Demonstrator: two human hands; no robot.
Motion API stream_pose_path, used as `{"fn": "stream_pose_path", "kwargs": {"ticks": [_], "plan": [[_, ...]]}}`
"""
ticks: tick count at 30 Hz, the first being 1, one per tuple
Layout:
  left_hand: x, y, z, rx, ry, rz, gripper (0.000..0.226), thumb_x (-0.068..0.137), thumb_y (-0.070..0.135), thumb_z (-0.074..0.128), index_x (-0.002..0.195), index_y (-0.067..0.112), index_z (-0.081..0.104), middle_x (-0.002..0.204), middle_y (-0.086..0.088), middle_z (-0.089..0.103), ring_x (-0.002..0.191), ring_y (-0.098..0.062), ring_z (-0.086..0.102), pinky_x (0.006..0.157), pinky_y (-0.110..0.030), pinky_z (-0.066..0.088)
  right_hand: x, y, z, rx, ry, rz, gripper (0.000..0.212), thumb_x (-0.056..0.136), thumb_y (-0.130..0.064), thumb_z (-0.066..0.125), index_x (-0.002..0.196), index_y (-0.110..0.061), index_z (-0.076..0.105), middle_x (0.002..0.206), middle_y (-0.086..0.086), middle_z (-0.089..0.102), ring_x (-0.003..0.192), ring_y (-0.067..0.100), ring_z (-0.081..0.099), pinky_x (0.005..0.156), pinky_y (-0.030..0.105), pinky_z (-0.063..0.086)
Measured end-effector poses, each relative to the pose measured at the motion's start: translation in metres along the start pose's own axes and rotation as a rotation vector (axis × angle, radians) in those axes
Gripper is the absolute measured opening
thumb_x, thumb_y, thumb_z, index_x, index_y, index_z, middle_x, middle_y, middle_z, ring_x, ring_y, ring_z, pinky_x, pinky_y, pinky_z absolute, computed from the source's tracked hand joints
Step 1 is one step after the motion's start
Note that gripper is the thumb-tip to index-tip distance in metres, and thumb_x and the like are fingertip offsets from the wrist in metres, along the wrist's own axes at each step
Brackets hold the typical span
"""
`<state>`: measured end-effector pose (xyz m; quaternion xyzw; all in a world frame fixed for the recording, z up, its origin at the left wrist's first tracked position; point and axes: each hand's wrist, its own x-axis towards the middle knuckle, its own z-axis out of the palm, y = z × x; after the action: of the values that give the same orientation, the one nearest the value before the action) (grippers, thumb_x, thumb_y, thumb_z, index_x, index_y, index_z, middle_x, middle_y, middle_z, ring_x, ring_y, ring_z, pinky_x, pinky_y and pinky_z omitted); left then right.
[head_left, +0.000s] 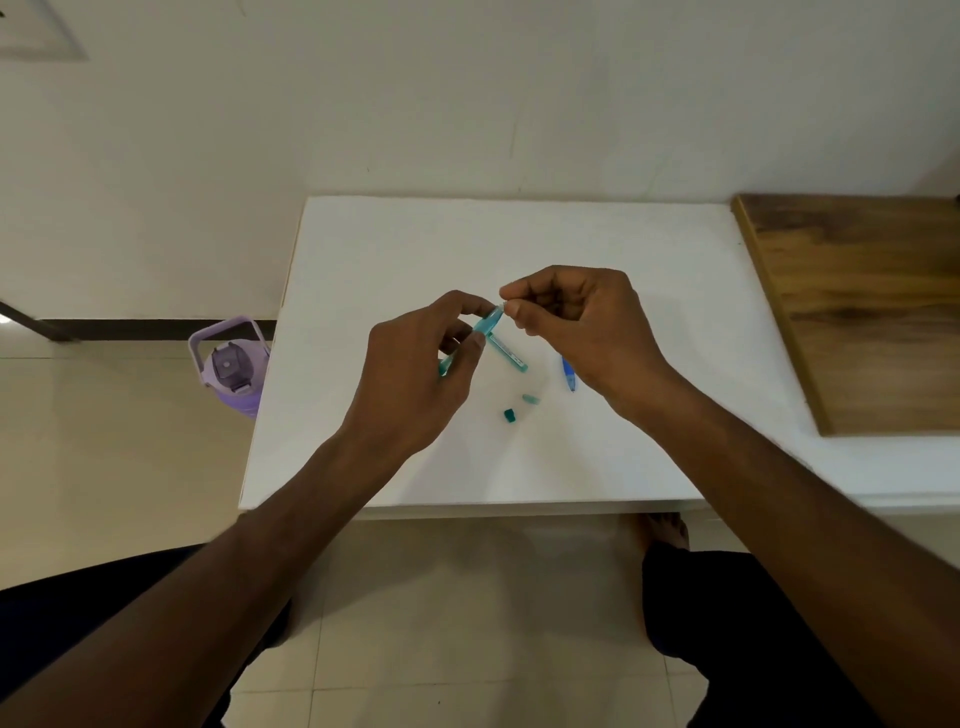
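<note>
Above the white table (597, 249), my left hand (415, 374) grips a translucent teal pen barrel (485, 323), tilted with its upper end toward the right. My right hand (576, 322) pinches a tiny part at that upper end between thumb and forefinger; the part is too small to make out. A second teal pen piece (509, 354) lies on the table just below the hands. A small pale teal piece (530, 399) and a dark teal cap (509, 414) lie nearer to me. A blue pen (568, 376) lies partly hidden under my right hand.
A wooden board (862, 312) lies on the table's right side. A purple water bottle (231, 366) with a handle stands on the tiled floor, left of the table. My knees and a bare foot (662, 530) show below the table's near edge.
</note>
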<state>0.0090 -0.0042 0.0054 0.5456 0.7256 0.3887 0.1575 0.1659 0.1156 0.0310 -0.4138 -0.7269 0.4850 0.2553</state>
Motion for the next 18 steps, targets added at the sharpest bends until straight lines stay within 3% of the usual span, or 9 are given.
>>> {"fn": "stream_pose_path", "kwargs": {"ticks": [2, 6, 11, 13, 16, 18], "plan": [[0.000, -0.002, 0.000, 0.017, 0.005, 0.010, 0.019, 0.105, 0.029, 0.064, 0.124, 0.030, 0.067, 0.103, 0.005, 0.080, 0.091, -0.008, 0.073, 0.073, -0.019, 0.058, 0.001, 0.000, 0.000, 0.022, -0.003, 0.005, 0.019, 0.093, -0.019, 0.081, 0.112, -0.022, 0.080, 0.090, -0.007, 0.082, 0.086, 0.010, 0.078, 0.087, 0.027, 0.062], [0.002, -0.004, -0.001, 0.031, 0.012, 0.002, 0.017, 0.105, 0.031, 0.064, 0.123, 0.034, 0.066, 0.105, 0.009, 0.079, 0.080, 0.008, 0.062, 0.075, -0.008, 0.051, 0.002, 0.001, 0.000, -0.071, -0.028, -0.063, 0.009, 0.092, -0.021, 0.081, 0.101, -0.020, 0.081, 0.086, -0.013, 0.080, 0.081, 0.005, 0.076, 0.078, 0.018, 0.059], [0.001, 0.001, -0.005, 0.103, -0.013, 0.042, 0.020, 0.107, 0.030, 0.062, 0.125, 0.027, 0.069, 0.109, 0.004, 0.079, 0.085, -0.007, 0.060, 0.075, 0.000, 0.041, -0.001, -0.002, -0.005, -0.311, -0.035, -0.219, 0.004, 0.096, -0.023, 0.076, 0.097, -0.021, 0.079, 0.090, -0.012, 0.078, 0.085, 0.007, 0.072, 0.078, 0.009, 0.051], [0.001, 0.003, -0.007, 0.145, -0.036, 0.063, 0.023, 0.107, 0.025, 0.061, 0.127, 0.024, 0.072, 0.110, 0.002, 0.079, 0.090, -0.010, 0.063, 0.077, -0.003, 0.042, 0.000, -0.002, -0.007, -0.444, -0.077, -0.284, 0.006, 0.099, -0.020, 0.073, 0.098, -0.017, 0.079, 0.092, -0.007, 0.078, 0.084, 0.009, 0.069, 0.077, 0.012, 0.050], [0.001, 0.006, -0.008, 0.189, -0.082, 0.081, 0.026, 0.106, 0.019, 0.062, 0.130, 0.021, 0.074, 0.112, -0.005, 0.078, 0.100, -0.022, 0.068, 0.087, -0.027, 0.052, 0.002, 0.000, -0.006, -0.679, -0.192, -0.297, 0.013, 0.103, -0.019, 0.064, 0.101, -0.014, 0.076, 0.097, -0.001, 0.075, 0.087, 0.017, 0.067, 0.081, 0.035, 0.056], [0.001, 0.007, -0.008, 0.206, -0.102, 0.082, 0.028, 0.105, 0.017, 0.063, 0.131, 0.021, 0.074, 0.112, -0.006, 0.077, 0.100, -0.024, 0.068, 0.089, -0.034, 0.052, 0.003, 0.003, -0.006, -0.705, -0.204, -0.282, 0.012, 0.101, -0.020, 0.066, 0.097, -0.016, 0.076, 0.093, -0.004, 0.074, 0.085, 0.016, 0.068, 0.081, 0.039, 0.058]]}}
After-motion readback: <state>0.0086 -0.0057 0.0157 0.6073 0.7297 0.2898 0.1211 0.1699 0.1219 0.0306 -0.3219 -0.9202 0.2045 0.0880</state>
